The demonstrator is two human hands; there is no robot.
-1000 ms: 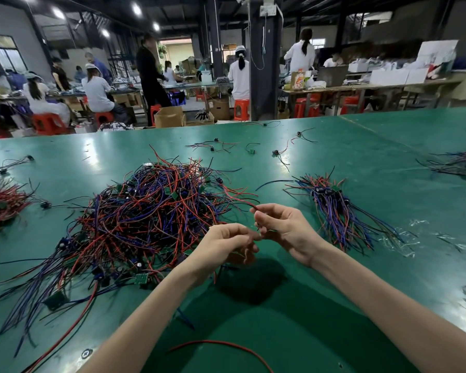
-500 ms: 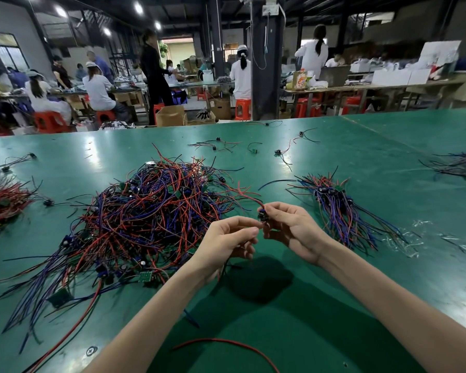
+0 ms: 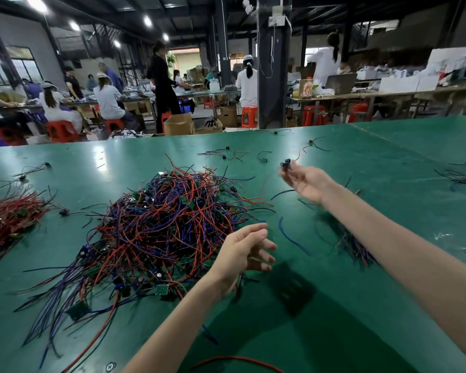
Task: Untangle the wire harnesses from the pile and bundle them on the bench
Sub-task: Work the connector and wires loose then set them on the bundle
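A big tangled pile of red, blue and purple wire harnesses [image 3: 167,224] with small green boards lies on the green bench [image 3: 334,332]. My left hand [image 3: 245,251] hovers at the pile's right edge, fingers relaxed and spread, holding nothing. My right hand [image 3: 307,181] is stretched forward over the bench and is motion-blurred. Its fingertips pinch the black connector of one harness [image 3: 286,166], and a thin red wire trails from it. A sorted bundle of harnesses [image 3: 353,246] lies to the right, partly hidden under my right forearm.
A bundle of red wires [image 3: 8,219] lies at the left edge. Loose harnesses [image 3: 226,154] are scattered at the far side, and more wires [image 3: 463,176] lie at the right edge. A red wire [image 3: 240,362] curls near me. People work at benches beyond.
My hands have separated. The right hand has swung forward and to the right with the harness, and the left hand has let go and opened beside the pile.
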